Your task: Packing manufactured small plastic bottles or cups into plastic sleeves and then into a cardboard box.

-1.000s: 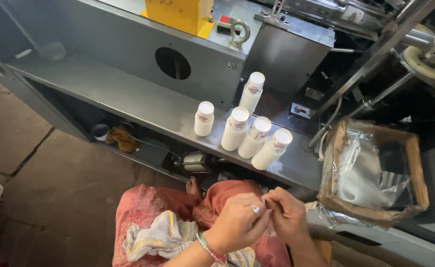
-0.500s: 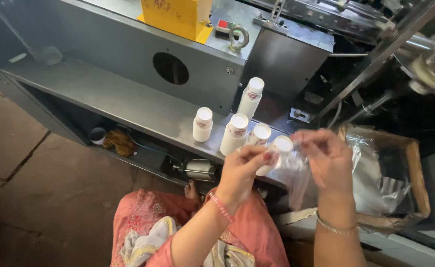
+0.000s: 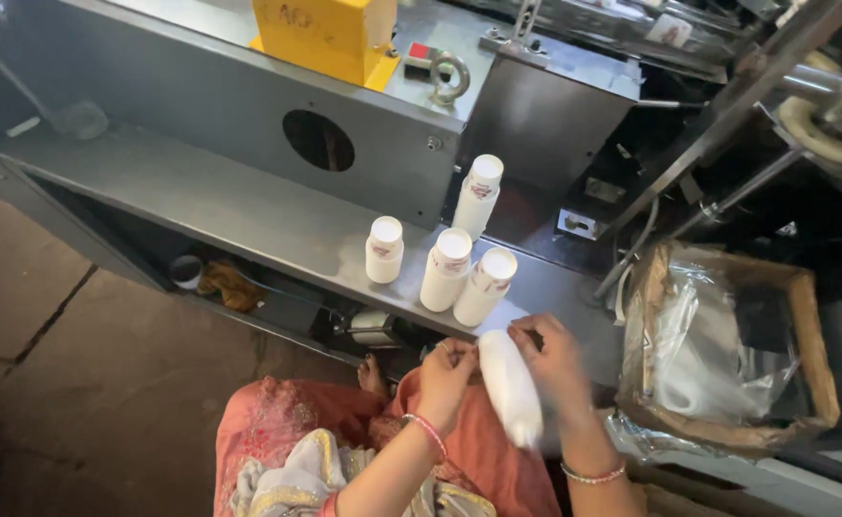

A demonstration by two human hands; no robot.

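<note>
A worker's left hand and right hand are gripping a white cup stack just below the steel shelf, apparently bagging it; sliding it fully inside calls for steady hands.

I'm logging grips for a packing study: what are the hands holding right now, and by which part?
Both hands hold one white cup stack at its upper end: the right hand beside it, the left hand at the top edge.

white paper cup stacks, yellow box, grey metal shelf, pink patterned garment
</note>
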